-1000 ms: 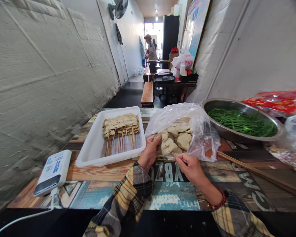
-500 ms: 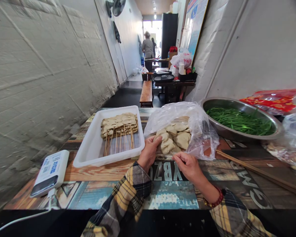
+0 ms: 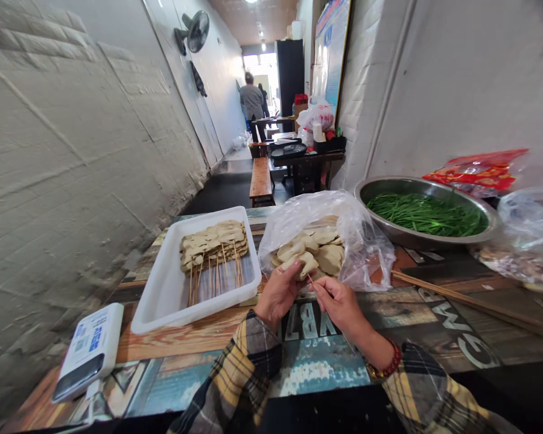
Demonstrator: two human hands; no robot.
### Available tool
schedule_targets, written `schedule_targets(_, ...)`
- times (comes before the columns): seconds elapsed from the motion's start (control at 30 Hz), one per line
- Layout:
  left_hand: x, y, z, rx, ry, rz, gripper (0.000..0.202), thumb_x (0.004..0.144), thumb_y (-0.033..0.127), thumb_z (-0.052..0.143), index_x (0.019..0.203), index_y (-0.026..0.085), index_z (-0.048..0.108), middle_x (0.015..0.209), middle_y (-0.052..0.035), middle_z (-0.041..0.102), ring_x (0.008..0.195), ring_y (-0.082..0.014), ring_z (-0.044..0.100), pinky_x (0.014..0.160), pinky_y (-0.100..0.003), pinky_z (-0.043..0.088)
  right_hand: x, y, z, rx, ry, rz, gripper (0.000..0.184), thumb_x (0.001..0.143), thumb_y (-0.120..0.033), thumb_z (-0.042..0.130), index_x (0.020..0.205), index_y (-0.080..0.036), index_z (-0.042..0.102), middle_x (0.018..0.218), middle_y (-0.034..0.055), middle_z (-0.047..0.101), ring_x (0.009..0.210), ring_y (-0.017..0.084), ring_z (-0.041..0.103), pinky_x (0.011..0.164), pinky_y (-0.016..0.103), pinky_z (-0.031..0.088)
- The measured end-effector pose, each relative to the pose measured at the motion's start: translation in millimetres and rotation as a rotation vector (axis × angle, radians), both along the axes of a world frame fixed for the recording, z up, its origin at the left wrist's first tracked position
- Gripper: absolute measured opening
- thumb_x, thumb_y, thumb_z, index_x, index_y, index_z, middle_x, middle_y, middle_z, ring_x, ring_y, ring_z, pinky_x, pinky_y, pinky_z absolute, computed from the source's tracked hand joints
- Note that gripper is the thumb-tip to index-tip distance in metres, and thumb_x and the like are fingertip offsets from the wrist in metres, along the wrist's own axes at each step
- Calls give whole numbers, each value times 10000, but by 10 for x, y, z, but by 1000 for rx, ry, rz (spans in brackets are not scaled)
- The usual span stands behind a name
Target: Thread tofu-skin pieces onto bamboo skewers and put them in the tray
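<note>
My left hand (image 3: pixel 279 293) is closed on a flat beige slice (image 3: pixel 308 263), thumb on top, in front of an open clear plastic bag (image 3: pixel 366 241). Several similar beige slices (image 3: pixel 331 258) lie in the bag's mouth. Between the fingertips of my right hand (image 3: pixel 339 304) is a thin wooden skewer (image 3: pixel 311 279), its tip at the edge of the slice; I cannot tell how far it has gone in. To the left, a white plastic tray (image 3: pixel 163 304) holds a stack of skewered slices (image 3: pixel 213 241), sticks pointing toward me.
A metal bowl of long green stalks (image 3: pixel 428 214) stands at the right, with loose wooden skewers (image 3: pixel 452 295) before it. A white device (image 3: pixel 90 349) with a cable lies front left. Plastic bags (image 3: pixel 534 217) sit far right. A person (image 3: pixel 252 99) stands in the background.
My hands have come closer together, and the left now holds a slice up from the pile toward the skewer in my right. The view has shifted slightly.
</note>
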State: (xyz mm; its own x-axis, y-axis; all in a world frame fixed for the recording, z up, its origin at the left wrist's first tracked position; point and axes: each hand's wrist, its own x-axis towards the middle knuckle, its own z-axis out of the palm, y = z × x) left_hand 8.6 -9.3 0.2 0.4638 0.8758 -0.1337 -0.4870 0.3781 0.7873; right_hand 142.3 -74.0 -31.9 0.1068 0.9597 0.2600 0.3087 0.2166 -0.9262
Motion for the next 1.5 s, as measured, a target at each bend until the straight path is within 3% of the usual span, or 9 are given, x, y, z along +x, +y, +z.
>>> schedule_targets(0.2,35,-6,-7,-5,29,113,369,658,346,814,937,147,678,879,-62,708,789,-180,648,737,-303,515,-82,21,-25,14,-26,-25,311,939,-389,460,799,-177,639,469,-53,516,463,127,506,523,235,373)
schedule_targets(0.43,69,-40,7,0,55,157,362,634,325,818,917,136,694,845,-63,723,776,-193,664,743,-316,511,-97,38,-31,35,-94,-73,315,939,-379,462,747,-193,628,494,-37,549,496,137,528,549,243,379)
schedule_targets(0.77,99,-67,6,57,57,124,342,653,398,809,858,142,710,812,-47,709,733,-158,637,707,-274,484,-114,56,6,17,53,-55,314,934,-404,454,777,-186,617,490,-52,501,496,132,510,554,242,396)
schedule_targets(0.9,79,-70,13,47,65,58,349,617,317,843,881,136,705,830,-48,702,720,-137,623,704,-256,480,-106,70,-18,-19,128,-58,310,931,-419,453,811,-179,608,494,-54,490,480,128,480,530,242,379)
schedule_targets(1.13,84,-43,-11,64,99,153,308,570,241,850,799,142,671,706,0,652,620,-104,571,629,-231,432,-105,73,9,-30,101,-56,326,912,-437,487,755,-185,621,499,-40,533,500,135,508,544,245,402)
schedule_targets(1.3,66,-16,-24,68,122,211,317,565,254,849,804,152,668,727,4,649,613,-96,553,611,-228,425,-112,55,-11,-26,32,-71,286,909,-383,489,749,-196,633,524,-31,573,530,142,541,546,245,407)
schedule_targets(1.5,62,-10,-1,71,46,179,335,592,305,840,844,156,679,805,-16,664,655,-110,561,602,-231,436,-115,44,-20,-6,49,-71,270,915,-366,477,767,-196,625,515,-36,561,528,146,553,580,254,417)
